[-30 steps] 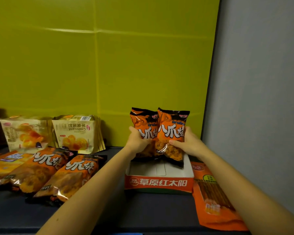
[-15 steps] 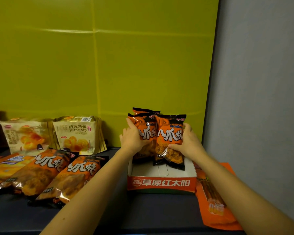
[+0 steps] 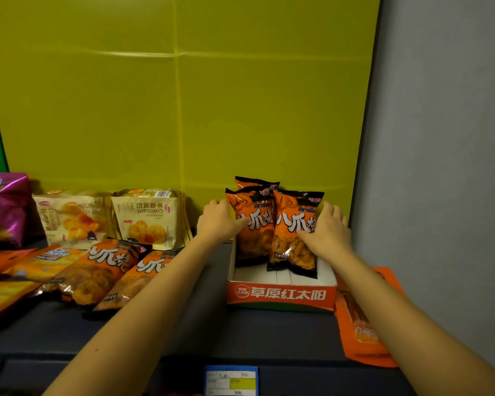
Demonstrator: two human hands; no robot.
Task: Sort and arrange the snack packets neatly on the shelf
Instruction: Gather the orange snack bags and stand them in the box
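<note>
Three orange and black snack packets stand upright in an open red and white carton [image 3: 280,295] at the right of the dark shelf [image 3: 206,327]. My left hand [image 3: 216,222] grips the left edge of the left front packet [image 3: 253,224], thumb on its face. The right front packet [image 3: 290,238] is held by my right hand [image 3: 330,232], fingers along its right side. The top of the third packet [image 3: 252,182] shows behind them. Two more of the same packets [image 3: 97,270] [image 3: 143,275] lie flat at the left.
Two stacks of cream croissant packets [image 3: 75,218] [image 3: 147,218] lean on the yellow back wall. A purple bag [image 3: 6,207] and flat orange packets [image 3: 26,264] are far left. A flat orange pouch [image 3: 360,330] lies right of the carton, by the grey side wall [image 3: 440,195].
The two front packets have come down into the carton and stand lower; a third packet now shows behind them. My hands have slid toward the packets' outer edges.
</note>
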